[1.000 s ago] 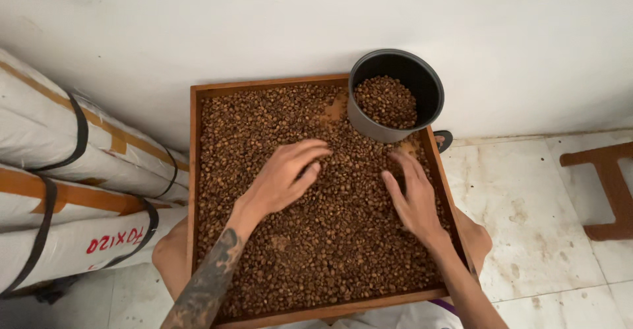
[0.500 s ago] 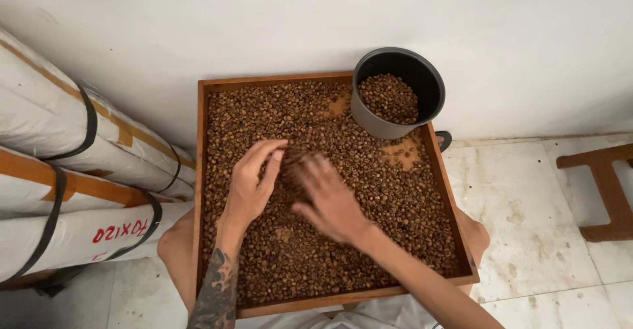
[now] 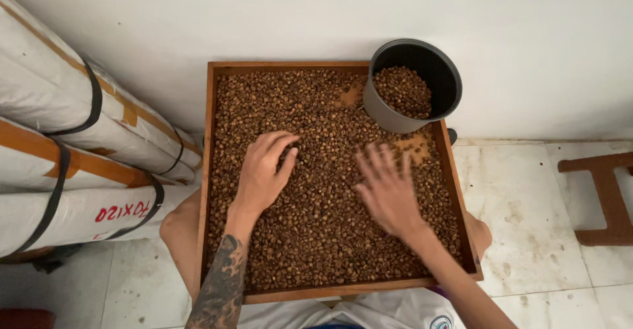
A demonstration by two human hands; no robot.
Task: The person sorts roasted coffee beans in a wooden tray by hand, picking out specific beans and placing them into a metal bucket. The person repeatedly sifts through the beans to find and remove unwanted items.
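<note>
Left fingers (image 3: 280, 146) are curled loosely, tips pressed into the beans (image 3: 316, 237), pinching nothing that can be made out. Right fingers (image 3: 379, 164) are spread wide and flat, blurred, skimming just above or on the bean surface; whether they touch cannot be told. Neither hand holds anything.

The left hand (image 3: 260, 174) lies left of the tray centre; the right hand (image 3: 389, 194) lies right of centre, nearer the pot (image 3: 379, 108).

The beans cover the wooden tray (image 3: 210, 171) in a shallow, even layer, with bare wood patches beside the pot. The tray rests across the person's knees. More beans sit inside the dark pot, which stands in the tray's far right corner.

Handling judgement: the beans are small, hard, dry and loose. Each is light and likely to roll or scatter. Single beans suit a fingertip pinch; quantities suit a cupped palm. The loaded tray is probably heavy and stiff; grip it by opposite side rims and keep it level.

Left of the tray lie wrapped rolls (image 3: 59, 138).
</note>
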